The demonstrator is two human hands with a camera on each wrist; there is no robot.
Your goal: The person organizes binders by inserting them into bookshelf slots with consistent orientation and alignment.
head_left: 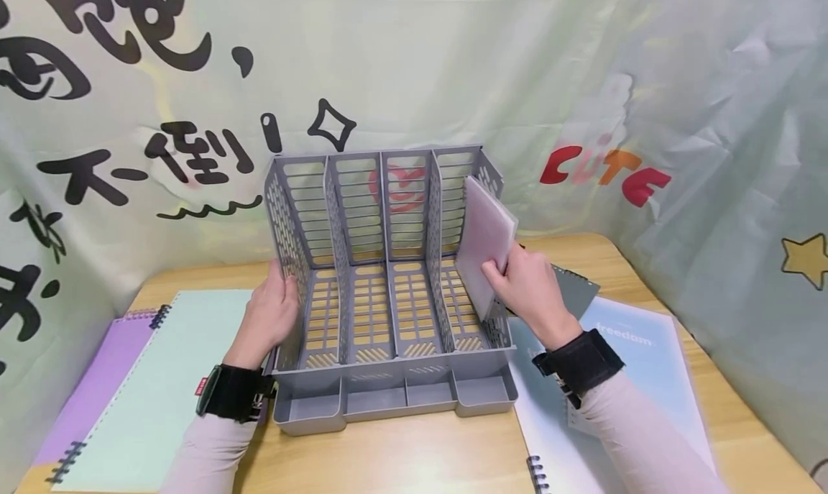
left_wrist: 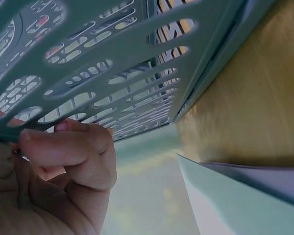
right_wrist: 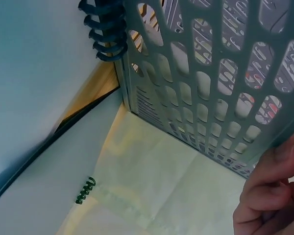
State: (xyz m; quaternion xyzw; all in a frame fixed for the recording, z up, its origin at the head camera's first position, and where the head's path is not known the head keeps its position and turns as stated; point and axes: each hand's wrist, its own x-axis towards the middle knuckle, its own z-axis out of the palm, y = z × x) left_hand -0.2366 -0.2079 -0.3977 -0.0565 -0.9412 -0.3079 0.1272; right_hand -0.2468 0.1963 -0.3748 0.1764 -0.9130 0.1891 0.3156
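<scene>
Our right hand (head_left: 529, 287) pinched a pale, tilted booklet (head_left: 484, 239) in the rightmost slot (head_left: 467, 328) of the grey rack (head_left: 399, 372); our left hand (head_left: 270, 309) gripped the left wall (head_left: 282, 217). We judged the booklet could catch on the divider (head_left: 435, 235), bending, if pushed crookedly.

Mint spiral nb (head_left: 168, 379) partly over purple nb (head_left: 97, 379), L on wood tbl (head_left: 414, 454); blue "freedom" nb (head_left: 653, 357) R; printed cloth (head_left: 440, 62) behind.

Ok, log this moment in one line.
left grip: holds rack, left wall | right grip: holds pad, rightmost slot | mint notebook: left of rack | blue notebook: right of rack
</scene>
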